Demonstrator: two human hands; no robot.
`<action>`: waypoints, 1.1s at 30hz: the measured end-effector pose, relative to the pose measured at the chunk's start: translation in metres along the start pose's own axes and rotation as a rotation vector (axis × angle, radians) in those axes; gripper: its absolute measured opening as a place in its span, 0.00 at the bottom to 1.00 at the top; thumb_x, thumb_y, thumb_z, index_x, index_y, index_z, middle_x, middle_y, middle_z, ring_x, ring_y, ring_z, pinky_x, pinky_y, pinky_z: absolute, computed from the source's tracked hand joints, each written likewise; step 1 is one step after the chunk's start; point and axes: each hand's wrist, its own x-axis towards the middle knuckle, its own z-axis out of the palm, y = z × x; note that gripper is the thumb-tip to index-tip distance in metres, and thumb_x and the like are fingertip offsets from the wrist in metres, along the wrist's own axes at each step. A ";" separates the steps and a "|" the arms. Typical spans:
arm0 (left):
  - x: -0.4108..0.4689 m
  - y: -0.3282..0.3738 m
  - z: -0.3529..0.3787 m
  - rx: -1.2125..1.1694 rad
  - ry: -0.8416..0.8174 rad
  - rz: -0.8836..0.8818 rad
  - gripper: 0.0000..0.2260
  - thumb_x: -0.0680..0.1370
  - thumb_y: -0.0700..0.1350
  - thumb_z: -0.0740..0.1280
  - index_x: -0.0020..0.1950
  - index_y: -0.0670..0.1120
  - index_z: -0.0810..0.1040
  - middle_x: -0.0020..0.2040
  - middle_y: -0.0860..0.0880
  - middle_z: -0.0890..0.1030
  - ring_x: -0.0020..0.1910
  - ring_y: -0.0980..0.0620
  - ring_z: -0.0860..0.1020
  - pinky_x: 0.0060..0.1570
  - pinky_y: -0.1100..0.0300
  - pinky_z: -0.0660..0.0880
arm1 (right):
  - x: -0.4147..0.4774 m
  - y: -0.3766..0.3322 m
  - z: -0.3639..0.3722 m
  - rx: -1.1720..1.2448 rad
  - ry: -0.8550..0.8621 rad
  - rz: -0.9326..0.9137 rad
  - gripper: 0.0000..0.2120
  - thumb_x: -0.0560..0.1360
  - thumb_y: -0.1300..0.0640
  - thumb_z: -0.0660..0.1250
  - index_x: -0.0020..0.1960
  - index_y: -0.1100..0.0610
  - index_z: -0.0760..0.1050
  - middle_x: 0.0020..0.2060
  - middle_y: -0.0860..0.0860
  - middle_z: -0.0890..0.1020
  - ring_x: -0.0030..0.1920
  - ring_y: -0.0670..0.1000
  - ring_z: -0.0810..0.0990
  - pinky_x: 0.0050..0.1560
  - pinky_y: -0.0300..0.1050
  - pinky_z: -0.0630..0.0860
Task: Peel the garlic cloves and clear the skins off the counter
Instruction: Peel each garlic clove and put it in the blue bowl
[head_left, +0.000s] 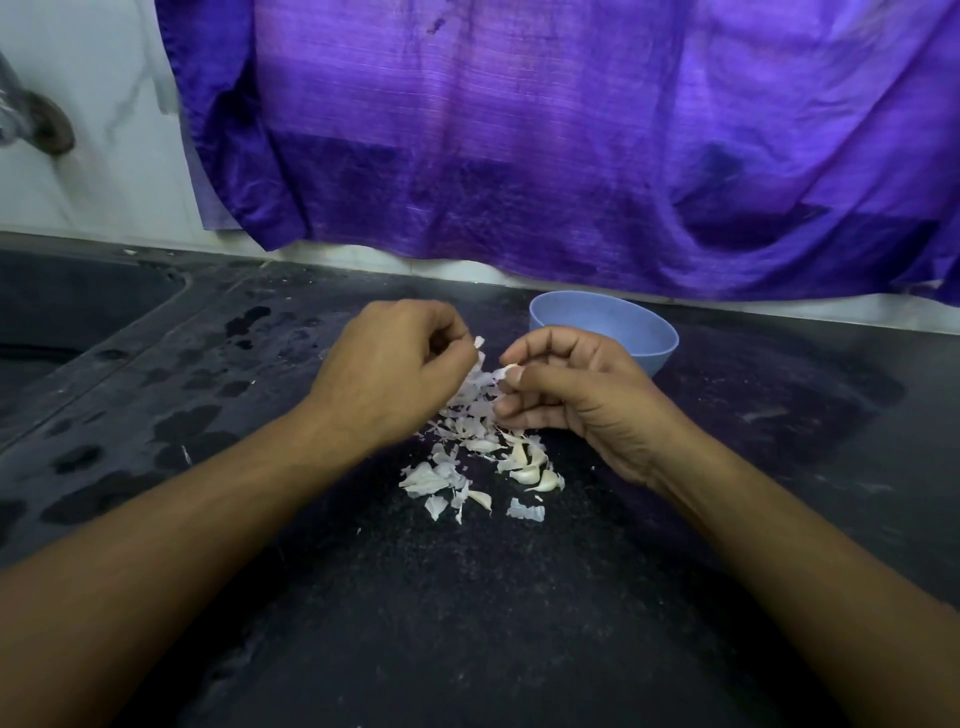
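A heap of white garlic skins (457, 467) lies on the black counter (467, 597) between my hands, with several cloves (540, 475) at its right side. My left hand (384, 369) hovers over the heap's far end, its fingertips pinched on a strip of skin (478, 344). My right hand (566, 389) is closed around a garlic clove (511, 371), whose pale tip shows between thumb and forefinger. The two hands are a few centimetres apart.
A pale blue bowl (623, 325) stands just behind my right hand; its inside is not visible. A dark sink (62, 312) lies at the far left, with water drops on the counter beside it. A purple cloth (545, 135) hangs down the back wall.
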 end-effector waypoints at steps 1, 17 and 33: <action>0.000 0.000 0.000 -0.005 -0.003 -0.001 0.08 0.79 0.47 0.67 0.40 0.51 0.81 0.31 0.57 0.79 0.33 0.63 0.76 0.34 0.61 0.66 | 0.000 0.000 0.000 -0.003 0.005 -0.012 0.06 0.77 0.69 0.70 0.54 0.63 0.79 0.39 0.59 0.83 0.40 0.56 0.85 0.55 0.60 0.84; -0.002 -0.001 0.005 -0.130 -0.156 0.059 0.07 0.72 0.53 0.79 0.47 0.54 0.86 0.38 0.59 0.85 0.38 0.61 0.83 0.40 0.66 0.79 | 0.000 0.002 0.000 -0.050 0.047 -0.044 0.10 0.77 0.66 0.71 0.56 0.69 0.79 0.39 0.60 0.86 0.36 0.53 0.85 0.45 0.49 0.86; -0.001 0.001 -0.001 -0.116 -0.103 0.041 0.08 0.78 0.44 0.69 0.40 0.51 0.83 0.34 0.55 0.83 0.35 0.57 0.81 0.40 0.53 0.79 | -0.001 -0.002 -0.002 -0.118 0.029 -0.071 0.07 0.76 0.70 0.71 0.53 0.67 0.82 0.37 0.58 0.85 0.36 0.53 0.85 0.44 0.48 0.85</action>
